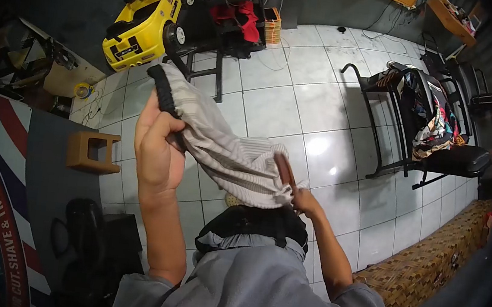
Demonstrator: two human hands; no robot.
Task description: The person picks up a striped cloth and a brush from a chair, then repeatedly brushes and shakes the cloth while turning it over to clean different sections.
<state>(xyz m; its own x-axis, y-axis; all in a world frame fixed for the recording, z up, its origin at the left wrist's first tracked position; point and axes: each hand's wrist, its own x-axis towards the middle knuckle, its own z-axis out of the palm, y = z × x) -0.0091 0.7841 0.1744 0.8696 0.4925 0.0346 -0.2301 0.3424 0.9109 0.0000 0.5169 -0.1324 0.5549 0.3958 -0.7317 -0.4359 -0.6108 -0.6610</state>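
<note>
A light striped cloth point(228, 151) with a black band along its upper left edge hangs stretched between my two hands. My left hand point(161, 138) is raised and closed on the black band, thumb over it. On the other side, lower down, my right hand point(307, 203) is closed beside the gathered end of the cloth, at the base of a brown, flat object point(284, 171). That object stands up against the cloth; its lower end is hidden by my fingers. What else the right fingers grip is too small to tell.
A yellow toy car point(145, 27) rests on a black frame ahead. A brown stool point(93, 151) is at the left. Black metal chairs point(402, 165) with a patterned cloth point(435, 114) stand on the right, above a woven bench point(428, 259). White floor tiles point(269, 107) lie between.
</note>
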